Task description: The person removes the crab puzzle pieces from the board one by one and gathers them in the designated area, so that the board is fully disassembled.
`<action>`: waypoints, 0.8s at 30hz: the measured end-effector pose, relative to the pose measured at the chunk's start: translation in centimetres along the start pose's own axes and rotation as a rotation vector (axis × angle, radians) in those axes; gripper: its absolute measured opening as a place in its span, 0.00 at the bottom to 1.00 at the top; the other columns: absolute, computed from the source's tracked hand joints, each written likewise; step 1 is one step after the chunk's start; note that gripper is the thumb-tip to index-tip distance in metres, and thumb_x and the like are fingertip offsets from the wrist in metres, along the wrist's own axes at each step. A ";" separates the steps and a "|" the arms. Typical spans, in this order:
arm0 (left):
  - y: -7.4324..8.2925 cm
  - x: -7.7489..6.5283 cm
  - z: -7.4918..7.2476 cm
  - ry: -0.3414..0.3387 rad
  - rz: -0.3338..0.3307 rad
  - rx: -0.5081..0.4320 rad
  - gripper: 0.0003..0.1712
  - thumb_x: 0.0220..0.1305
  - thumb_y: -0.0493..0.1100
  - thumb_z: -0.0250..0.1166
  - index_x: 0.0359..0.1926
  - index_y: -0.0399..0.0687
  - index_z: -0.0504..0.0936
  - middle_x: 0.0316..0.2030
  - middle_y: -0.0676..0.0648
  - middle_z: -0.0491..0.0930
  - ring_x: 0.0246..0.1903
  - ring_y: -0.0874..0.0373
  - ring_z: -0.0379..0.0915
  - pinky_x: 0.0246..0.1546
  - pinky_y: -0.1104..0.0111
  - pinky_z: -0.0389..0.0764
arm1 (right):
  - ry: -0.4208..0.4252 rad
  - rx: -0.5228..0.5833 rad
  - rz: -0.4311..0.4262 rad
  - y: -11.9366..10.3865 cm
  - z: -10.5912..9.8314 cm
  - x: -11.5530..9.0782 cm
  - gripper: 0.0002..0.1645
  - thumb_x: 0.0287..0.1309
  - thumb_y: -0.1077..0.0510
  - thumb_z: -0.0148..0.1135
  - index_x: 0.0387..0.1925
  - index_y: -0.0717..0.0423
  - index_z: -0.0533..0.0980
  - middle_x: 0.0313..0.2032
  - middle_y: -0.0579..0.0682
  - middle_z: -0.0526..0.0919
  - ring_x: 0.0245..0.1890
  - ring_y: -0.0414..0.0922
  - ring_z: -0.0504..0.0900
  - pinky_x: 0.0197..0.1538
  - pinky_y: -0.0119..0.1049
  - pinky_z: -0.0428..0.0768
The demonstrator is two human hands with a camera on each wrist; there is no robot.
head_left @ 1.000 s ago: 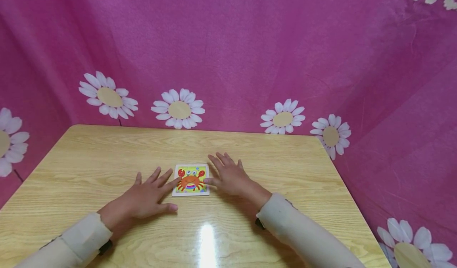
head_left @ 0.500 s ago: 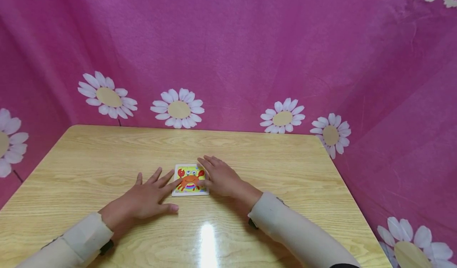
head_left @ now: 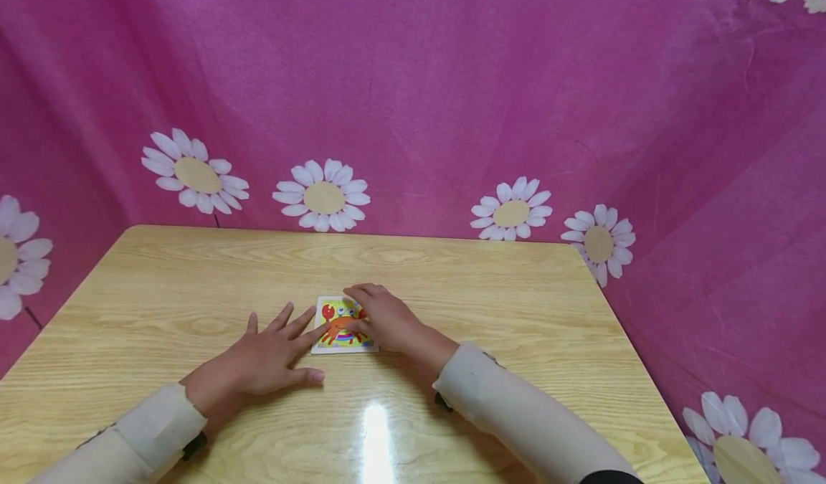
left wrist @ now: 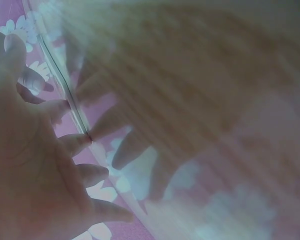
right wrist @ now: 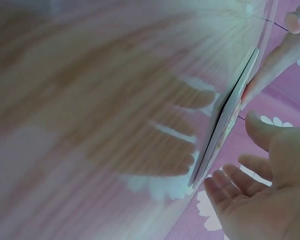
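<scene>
A small square board (head_left: 343, 338) with a white border and a red crab picture lies flat on the table. My left hand (head_left: 263, 359) is spread wide on its left side, the index fingertip resting on the picture. Over the right part of the board hovers my right hand (head_left: 392, 324), hiding that side; its fingers bend slightly. In the right wrist view the board (right wrist: 225, 122) appears edge-on, and my right hand (right wrist: 275, 187) has a gap between thumb and fingers, with nothing held. The left wrist view shows my left hand (left wrist: 37, 160) beside the board's edge (left wrist: 64, 82).
The wooden table (head_left: 503, 283) has a glossy top with a bright light reflection (head_left: 376, 441) near the front. A pink cloth (head_left: 413, 97) with printed white flowers hangs behind it and along both sides.
My right hand has moved left, from the board's right edge to over its right part, with its fingers bending a little more. The left hand and the board have stayed in place.
</scene>
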State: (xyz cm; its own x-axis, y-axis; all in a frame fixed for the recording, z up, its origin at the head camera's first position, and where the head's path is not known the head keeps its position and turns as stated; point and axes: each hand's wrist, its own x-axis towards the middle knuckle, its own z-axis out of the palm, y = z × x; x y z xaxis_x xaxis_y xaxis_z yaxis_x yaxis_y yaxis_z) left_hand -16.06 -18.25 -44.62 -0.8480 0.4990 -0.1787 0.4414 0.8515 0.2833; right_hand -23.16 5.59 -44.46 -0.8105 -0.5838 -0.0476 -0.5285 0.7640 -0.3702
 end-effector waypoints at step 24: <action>-0.1 0.4 0.1 -0.054 -0.040 -0.016 0.53 0.63 0.82 0.52 0.82 0.65 0.56 0.83 0.45 0.45 0.79 0.31 0.36 0.61 0.18 0.38 | 0.016 0.291 0.031 -0.2 1.2 3.4 0.28 0.63 0.58 0.73 0.64 0.54 0.79 0.45 0.49 0.81 0.45 0.41 0.80 0.52 0.31 0.78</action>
State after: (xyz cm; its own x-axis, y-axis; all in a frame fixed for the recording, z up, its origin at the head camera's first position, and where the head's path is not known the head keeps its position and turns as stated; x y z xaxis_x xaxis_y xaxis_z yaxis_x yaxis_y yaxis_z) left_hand -16.37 -18.10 -44.80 -0.8474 0.4733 -0.2406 0.4027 0.8683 0.2898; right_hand -25.51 3.12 -45.68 -0.8306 -0.5547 -0.0492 -0.4102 0.6692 -0.6196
